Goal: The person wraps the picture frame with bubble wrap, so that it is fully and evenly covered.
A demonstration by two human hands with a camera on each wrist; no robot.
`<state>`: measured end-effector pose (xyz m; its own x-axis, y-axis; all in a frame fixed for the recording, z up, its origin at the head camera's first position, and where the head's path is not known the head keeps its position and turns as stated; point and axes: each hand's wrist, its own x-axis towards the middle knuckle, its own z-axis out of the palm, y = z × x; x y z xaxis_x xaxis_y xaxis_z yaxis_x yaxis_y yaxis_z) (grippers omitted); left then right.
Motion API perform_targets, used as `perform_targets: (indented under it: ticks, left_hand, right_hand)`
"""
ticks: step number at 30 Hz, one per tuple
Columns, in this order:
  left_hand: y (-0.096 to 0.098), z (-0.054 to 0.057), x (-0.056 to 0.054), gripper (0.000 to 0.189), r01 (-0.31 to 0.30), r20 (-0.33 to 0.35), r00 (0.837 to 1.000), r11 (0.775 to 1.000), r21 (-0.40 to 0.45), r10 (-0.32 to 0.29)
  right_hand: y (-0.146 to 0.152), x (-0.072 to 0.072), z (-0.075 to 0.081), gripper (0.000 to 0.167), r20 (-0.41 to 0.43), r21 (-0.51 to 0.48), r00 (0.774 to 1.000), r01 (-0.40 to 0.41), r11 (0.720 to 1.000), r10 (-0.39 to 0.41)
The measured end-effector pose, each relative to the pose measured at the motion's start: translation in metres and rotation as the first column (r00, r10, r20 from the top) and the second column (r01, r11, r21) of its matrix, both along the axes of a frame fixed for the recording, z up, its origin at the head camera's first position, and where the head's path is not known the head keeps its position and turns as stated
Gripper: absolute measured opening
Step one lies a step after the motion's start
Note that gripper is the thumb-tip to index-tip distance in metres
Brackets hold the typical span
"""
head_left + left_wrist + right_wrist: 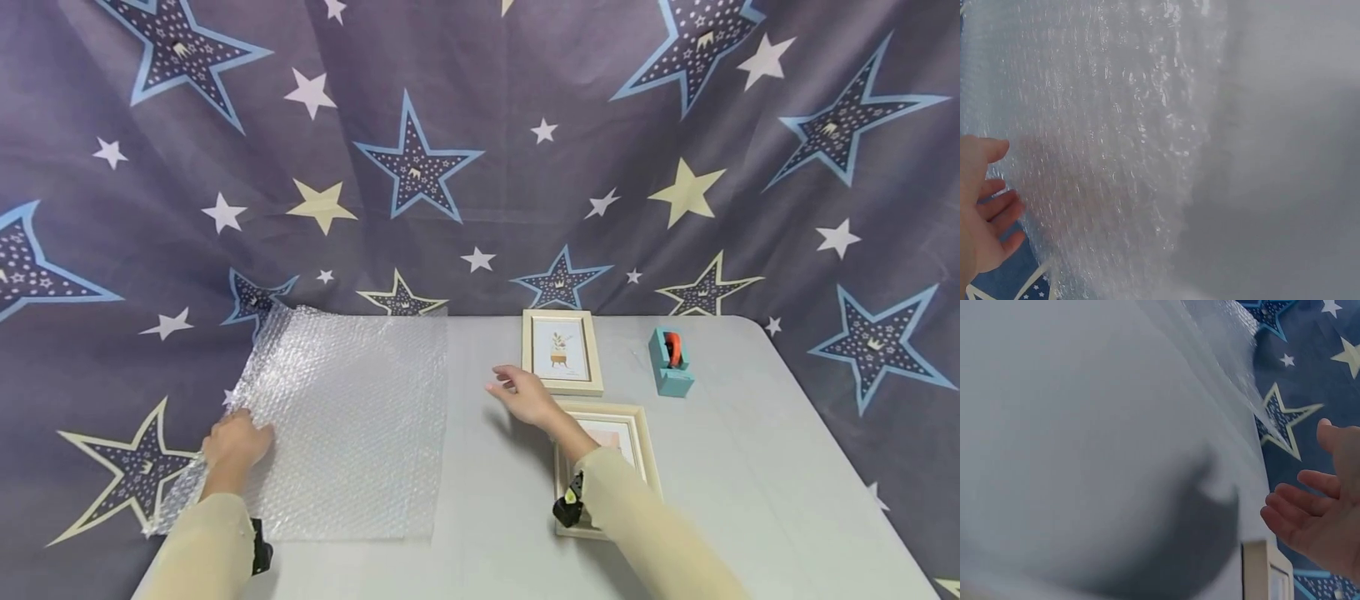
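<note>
A sheet of clear bubble wrap (352, 425) lies over the left part of the white table, its left side hanging past the edge. At that left side is my left hand (236, 446); in the left wrist view its thumb stands apart from loosely bent fingers (1007, 209) beside the sheet. My right hand (527, 398) is above the table between the bubble wrap and two picture frames, holding nothing, fingers relaxed. The far picture frame (598, 367) shows a potted plant print. The near picture frame (651, 450) is partly hidden under my right forearm.
A teal tape dispenser (670, 375) with an orange-red roll stands at the back right of the table (757, 467). A dark star-patterned cloth (480, 150) hangs behind the table and shows along its sides.
</note>
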<state>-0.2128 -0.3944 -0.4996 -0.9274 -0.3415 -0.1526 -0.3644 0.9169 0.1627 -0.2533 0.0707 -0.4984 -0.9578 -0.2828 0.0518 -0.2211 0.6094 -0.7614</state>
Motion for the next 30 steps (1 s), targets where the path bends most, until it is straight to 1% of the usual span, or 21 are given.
perform_targets:
  ticks: [4,9,12,14,17,19,23,25,27,29,30]
  left_hand:
    - [-0.002,-0.001,0.001,0.056,-0.001,-0.034,0.999,1.000,-0.003,0.001]
    - [-0.003,-0.001,0.000,0.053,-0.013,-0.056,0.998,1.000,-0.007,0.013]
    - [-0.004,-0.001,-0.002,0.051,-0.029,-0.075,0.997,1.000,0.005,0.029]
    - [-0.004,-0.001,-0.002,0.049,-0.045,-0.090,0.995,0.999,0.027,0.047]
    - [-0.003,0.000,-0.004,0.045,-0.073,-0.105,0.991,0.994,0.078,0.081]
    - [-0.003,0.002,-0.004,0.042,-0.092,-0.113,0.988,0.989,0.112,0.105]
    - [-0.002,0.002,-0.005,0.035,-0.119,-0.142,0.980,0.981,0.154,0.141]
    - [-0.001,0.000,-0.006,0.032,-0.126,-0.170,0.973,0.975,0.183,0.158]
    - [0.000,-0.002,-0.007,0.030,-0.119,-0.213,0.963,0.969,0.215,0.165]
    - [0.001,-0.004,-0.006,0.028,-0.103,-0.261,0.951,0.966,0.237,0.166]
    - [0.000,-0.004,-0.006,0.026,-0.095,-0.286,0.944,0.966,0.239,0.164]
  right_hand:
    - [-0.021,-0.002,-0.006,0.044,0.022,-0.039,0.999,-0.030,0.999,0.031]
    - [-0.043,-0.003,-0.011,0.044,0.055,-0.083,0.997,-0.058,0.995,0.062]
    - [-0.055,-0.003,-0.012,0.045,0.090,-0.117,0.994,-0.054,0.992,0.065]
    - [-0.062,-0.003,-0.013,0.045,0.129,-0.148,0.990,-0.040,0.988,0.060]
    - [-0.072,-0.002,-0.014,0.045,0.195,-0.204,0.980,0.000,0.979,0.041]
    - [-0.078,-0.002,-0.015,0.046,0.240,-0.235,0.971,0.041,0.971,0.017]
    - [-0.088,-0.003,-0.017,0.047,0.314,-0.278,0.948,0.149,0.949,-0.057]
    - [-0.092,-0.005,-0.019,0.048,0.347,-0.295,0.932,0.211,0.932,-0.101]
    - [-0.095,-0.008,-0.021,0.047,0.372,-0.308,0.917,0.268,0.913,-0.144]
    - [-0.098,-0.010,-0.022,0.044,0.389,-0.318,0.905,0.306,0.897,-0.171]
    - [-0.101,-0.010,-0.023,0.042,0.391,-0.320,0.903,0.316,0.893,-0.179]
